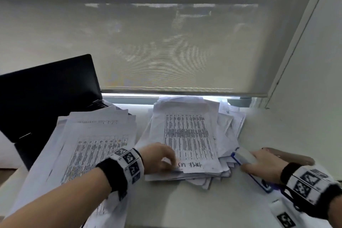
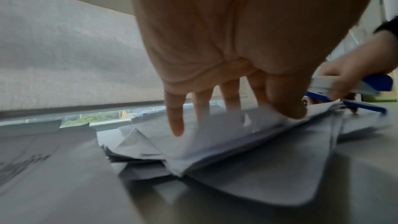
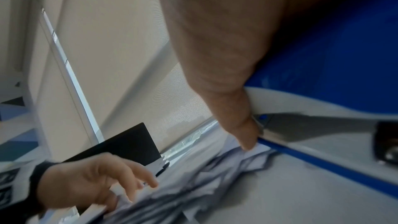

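Observation:
A messy stack of printed sheets (image 1: 187, 135) lies in the middle of the white desk (image 1: 212, 205). My left hand (image 1: 159, 161) pinches the near edge of its top sheets, thumb on the paper (image 2: 237, 140) and fingers curled over it. My right hand (image 1: 264, 166) grips a blue and white stapler (image 1: 246, 159) at the stack's right near corner. In the right wrist view the stapler (image 3: 323, 91) fills the right side and its open mouth meets the paper corner (image 3: 256, 151). My left hand (image 3: 92, 181) appears at the lower left there.
A second spread pile of printed sheets (image 1: 88, 144) lies at the left, partly over an open black laptop (image 1: 46, 94). A drawn roller blind (image 1: 148, 42) covers the window behind. A wall (image 1: 314, 79) stands at the right.

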{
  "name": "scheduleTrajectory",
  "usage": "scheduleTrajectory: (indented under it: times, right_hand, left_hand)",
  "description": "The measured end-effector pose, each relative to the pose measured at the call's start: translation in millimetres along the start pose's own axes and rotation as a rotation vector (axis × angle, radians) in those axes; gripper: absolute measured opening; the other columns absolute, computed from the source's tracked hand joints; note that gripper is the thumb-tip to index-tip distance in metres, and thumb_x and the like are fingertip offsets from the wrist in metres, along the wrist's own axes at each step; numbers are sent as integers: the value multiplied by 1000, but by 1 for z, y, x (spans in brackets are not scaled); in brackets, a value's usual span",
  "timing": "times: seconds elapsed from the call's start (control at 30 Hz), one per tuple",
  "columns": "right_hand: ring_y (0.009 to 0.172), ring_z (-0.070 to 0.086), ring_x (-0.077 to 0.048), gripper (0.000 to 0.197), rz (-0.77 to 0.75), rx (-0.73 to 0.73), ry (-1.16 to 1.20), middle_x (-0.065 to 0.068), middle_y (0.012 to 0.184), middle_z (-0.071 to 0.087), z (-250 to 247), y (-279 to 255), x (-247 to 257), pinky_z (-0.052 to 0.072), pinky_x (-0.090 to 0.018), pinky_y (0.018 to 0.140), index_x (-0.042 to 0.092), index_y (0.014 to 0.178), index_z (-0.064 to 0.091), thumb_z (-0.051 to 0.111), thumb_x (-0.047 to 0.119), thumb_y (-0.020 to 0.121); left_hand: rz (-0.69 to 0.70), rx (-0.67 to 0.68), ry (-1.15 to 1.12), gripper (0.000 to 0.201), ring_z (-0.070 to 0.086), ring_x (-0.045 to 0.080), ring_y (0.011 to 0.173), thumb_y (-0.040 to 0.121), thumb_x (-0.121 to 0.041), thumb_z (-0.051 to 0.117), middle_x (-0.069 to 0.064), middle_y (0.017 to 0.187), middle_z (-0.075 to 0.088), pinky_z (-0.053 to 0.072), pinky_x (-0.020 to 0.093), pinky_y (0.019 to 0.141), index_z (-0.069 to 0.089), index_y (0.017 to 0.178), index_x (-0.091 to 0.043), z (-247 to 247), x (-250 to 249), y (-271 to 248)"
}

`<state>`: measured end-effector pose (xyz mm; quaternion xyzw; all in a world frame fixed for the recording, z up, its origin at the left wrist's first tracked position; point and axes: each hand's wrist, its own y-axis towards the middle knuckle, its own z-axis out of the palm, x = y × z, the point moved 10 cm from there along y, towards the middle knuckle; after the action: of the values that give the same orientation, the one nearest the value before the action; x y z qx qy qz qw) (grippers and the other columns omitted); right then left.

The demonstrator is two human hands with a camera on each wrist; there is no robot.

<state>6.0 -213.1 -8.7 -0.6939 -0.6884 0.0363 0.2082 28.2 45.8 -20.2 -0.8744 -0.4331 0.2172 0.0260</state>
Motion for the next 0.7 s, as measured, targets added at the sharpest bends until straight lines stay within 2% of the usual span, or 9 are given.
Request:
scheduleTrajectory:
  times: [0.07,0.13,0.2,0.33,0.4,0.47,0.57,0.63,0.7]
  right_hand:
    - [78,57,-11,14,25,10,0,9,78,57,5,-8,-19,37,-16,57,24,81,54,60,37,84]
    - [74,55,-5,17,45,24,-6,12,79,55,10,-16,-34,35,-13,55,28,76,51,63,39,82]
    - [71,51,-3,21,63,22,-8,14,77,51,10,-21,-41,32,-11,54,29,72,48,64,38,82]
    - [72,50,-6,22,84,13,5,12,77,50,10,-24,-46,32,-12,54,29,72,46,65,38,81]
    - [80,54,-11,22,103,9,-14,12,81,51,12,-25,-49,37,-16,60,28,81,49,65,44,77]
    - [88,58,-14,30,124,-11,-38,10,90,57,15,-27,-52,48,-24,75,30,90,52,63,50,71]
    - [99,62,-16,37,165,-94,-116,5,106,64,7,-36,-55,49,-28,85,29,103,58,56,53,76]
    - [105,62,-19,38,187,-156,-162,2,112,65,-3,-41,-51,47,-29,84,23,109,59,51,52,86]
    - [111,59,-23,42,206,-189,-174,-4,119,62,-11,-35,-44,45,-29,88,17,116,57,46,49,92]
  left_hand:
    - [-69,-44,-65,16,62,11,104,87,-32,69,-7,111,71,46,31,99,75,98,-22,-9,7,-2]
    - [-90,-57,-119,13,63,6,102,89,-20,68,-8,109,72,46,24,99,77,99,-20,-13,0,-7]
    - [-70,19,-209,14,64,2,100,90,-14,67,-9,109,73,46,18,97,77,99,-14,-5,-16,-13]
    - [-66,167,-318,27,65,7,104,92,-38,63,-7,112,72,47,29,101,75,102,-16,10,-43,-26]
    - [-106,121,-214,39,57,13,120,94,-50,53,-4,132,62,40,34,109,68,117,-21,7,-46,-21]
    - [-175,65,8,56,36,18,140,93,-60,45,-7,154,36,26,42,118,46,141,-31,7,-42,-15]
    - [-229,139,217,75,2,22,151,88,-71,41,-13,163,1,3,55,120,12,152,-45,30,-38,-8]
    - [-194,188,236,81,0,23,150,85,-74,44,-13,163,1,2,56,119,8,152,-46,44,-44,-7]
    - [-136,177,254,78,12,22,149,84,-73,48,-14,162,14,11,51,120,19,151,-43,45,-53,-6]
